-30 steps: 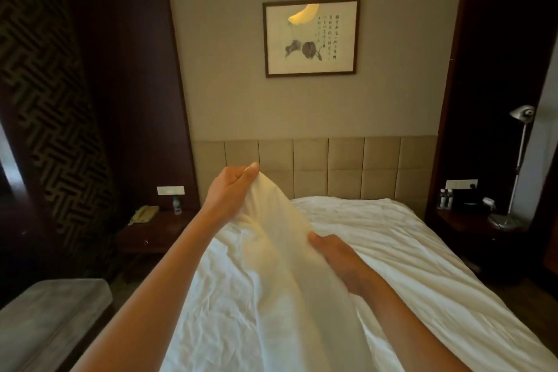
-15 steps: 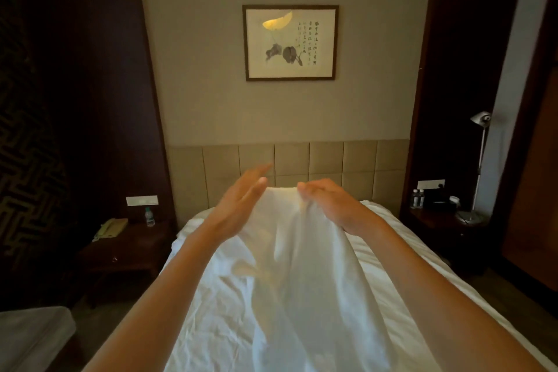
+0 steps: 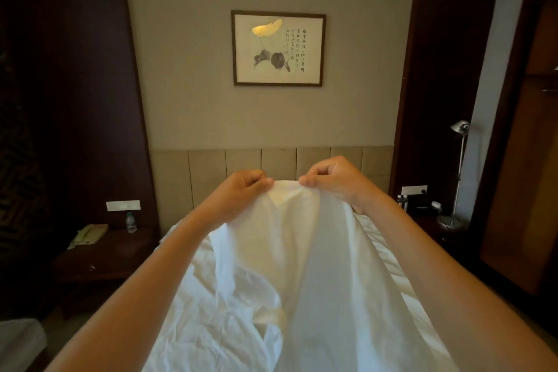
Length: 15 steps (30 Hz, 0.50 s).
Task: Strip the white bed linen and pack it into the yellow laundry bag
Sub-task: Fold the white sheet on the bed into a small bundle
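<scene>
Both hands are raised in front of the padded headboard (image 3: 271, 163), each pinching the top edge of the white sheet (image 3: 290, 251): the left hand (image 3: 241, 190) and right hand (image 3: 335, 181) are closed on it close together. The sheet hangs from that short held edge, its long axis running down toward the camera over the bed (image 3: 389, 263). Dark nightstands flank the bed; a telephone (image 3: 87, 234) sits left.
</scene>
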Tool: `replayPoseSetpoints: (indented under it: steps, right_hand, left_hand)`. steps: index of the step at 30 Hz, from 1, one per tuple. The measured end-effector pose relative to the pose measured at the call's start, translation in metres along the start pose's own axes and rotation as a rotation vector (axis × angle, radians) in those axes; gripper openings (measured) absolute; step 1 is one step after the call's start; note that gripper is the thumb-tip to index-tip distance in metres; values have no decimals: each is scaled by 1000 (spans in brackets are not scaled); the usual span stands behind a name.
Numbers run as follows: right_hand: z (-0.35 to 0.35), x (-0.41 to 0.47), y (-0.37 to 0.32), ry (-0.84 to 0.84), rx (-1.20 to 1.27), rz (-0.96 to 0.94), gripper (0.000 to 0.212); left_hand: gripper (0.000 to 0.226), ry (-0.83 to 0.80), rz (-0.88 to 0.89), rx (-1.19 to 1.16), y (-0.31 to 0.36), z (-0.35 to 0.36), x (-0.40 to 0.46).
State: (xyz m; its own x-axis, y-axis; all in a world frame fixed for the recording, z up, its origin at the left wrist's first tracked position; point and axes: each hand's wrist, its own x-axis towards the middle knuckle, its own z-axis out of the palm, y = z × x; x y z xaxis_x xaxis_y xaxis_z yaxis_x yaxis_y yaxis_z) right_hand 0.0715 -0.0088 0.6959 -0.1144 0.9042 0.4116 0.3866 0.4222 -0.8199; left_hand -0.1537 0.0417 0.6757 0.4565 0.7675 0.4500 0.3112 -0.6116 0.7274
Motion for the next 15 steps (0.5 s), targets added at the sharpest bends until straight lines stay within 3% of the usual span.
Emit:
replayPoseSetpoints:
  steps: [4,12,15]
  right_hand:
    - [-3,0,15,-77,-4,122,16]
    - [-7,-18,72,-163,-53,283,59]
    - [-13,-21,89,-106,-35,308,73]
  left_hand:
    - [39,190,66,195,-4,0,11]
    - [39,308,53,381,-19,-25,14]
    - [40,343,19,379,-31,-39,11]
